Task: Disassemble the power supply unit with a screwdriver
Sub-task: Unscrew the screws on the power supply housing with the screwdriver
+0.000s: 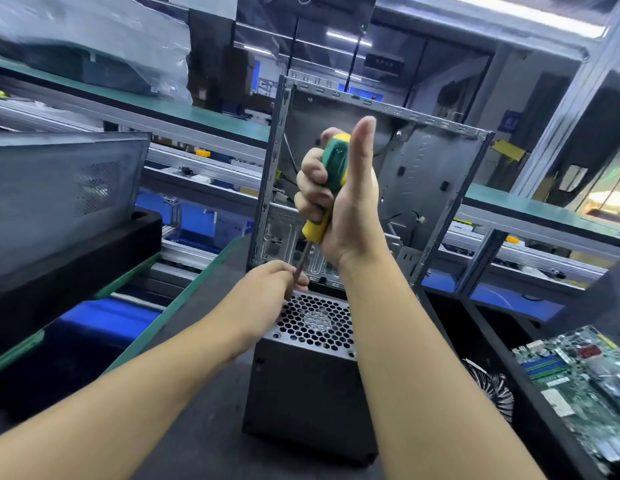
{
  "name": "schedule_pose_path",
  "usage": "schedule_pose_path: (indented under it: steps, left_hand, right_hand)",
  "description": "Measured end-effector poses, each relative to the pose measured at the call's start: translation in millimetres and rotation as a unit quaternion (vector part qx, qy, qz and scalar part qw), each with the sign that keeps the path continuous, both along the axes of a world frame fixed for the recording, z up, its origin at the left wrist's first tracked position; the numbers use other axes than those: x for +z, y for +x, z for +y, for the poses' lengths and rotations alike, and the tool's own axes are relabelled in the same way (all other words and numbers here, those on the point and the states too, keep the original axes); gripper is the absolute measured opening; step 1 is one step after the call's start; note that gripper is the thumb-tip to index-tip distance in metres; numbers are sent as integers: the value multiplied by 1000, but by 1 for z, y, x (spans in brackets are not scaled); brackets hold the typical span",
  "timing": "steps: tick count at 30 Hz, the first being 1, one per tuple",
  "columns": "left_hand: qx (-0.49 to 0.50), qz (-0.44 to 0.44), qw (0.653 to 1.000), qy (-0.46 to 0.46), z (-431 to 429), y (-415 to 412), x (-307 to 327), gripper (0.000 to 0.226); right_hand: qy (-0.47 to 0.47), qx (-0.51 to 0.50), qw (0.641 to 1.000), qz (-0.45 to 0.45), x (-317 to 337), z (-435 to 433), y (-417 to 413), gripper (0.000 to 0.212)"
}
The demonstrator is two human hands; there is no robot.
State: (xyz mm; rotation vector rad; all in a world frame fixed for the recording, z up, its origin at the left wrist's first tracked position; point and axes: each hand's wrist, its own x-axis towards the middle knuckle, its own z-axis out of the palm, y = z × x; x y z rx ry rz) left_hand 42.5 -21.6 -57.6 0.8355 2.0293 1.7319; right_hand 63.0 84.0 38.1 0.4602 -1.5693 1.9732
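A dark grey power supply unit (308, 393) stands on end on the dark bench mat, its silver honeycomb fan grille (315, 325) facing up. My right hand (343, 202) is closed around the green and yellow handle of a screwdriver (331, 174), thumb raised, held upright above the unit. The metal shaft runs down to the grille's far left corner. My left hand (267, 292) rests on that corner with its fingertips pinching the shaft near the tip. The tip itself is hidden by the fingers.
An empty grey computer case (422, 174) stands upright just behind the unit. A green motherboard (585, 379) and a finned heatsink (492, 389) lie at the right. A grey side panel (59, 188) and black foam block (76, 254) sit at the left.
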Motion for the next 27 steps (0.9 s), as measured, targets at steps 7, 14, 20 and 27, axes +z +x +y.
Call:
schedule_pose_path:
  steps: [7, 14, 20, 27]
  left_hand:
    - [16, 30, 982, -184, -3, 10, 6, 61]
    - [5, 22, 974, -225, -2, 3, 2, 139]
    - [17, 10, 978, -207, 0, 2, -2, 124]
    - [0, -2, 984, -180, 0, 2, -4, 113]
  right_hand:
    - [-2, -78, 997, -10, 5, 2, 6, 21]
    - [106, -223, 964, -96, 25, -2, 13, 21]
    - [20, -264, 961, -80, 19, -17, 4, 18]
    - [86, -22, 991, -96, 19, -6, -2, 34]
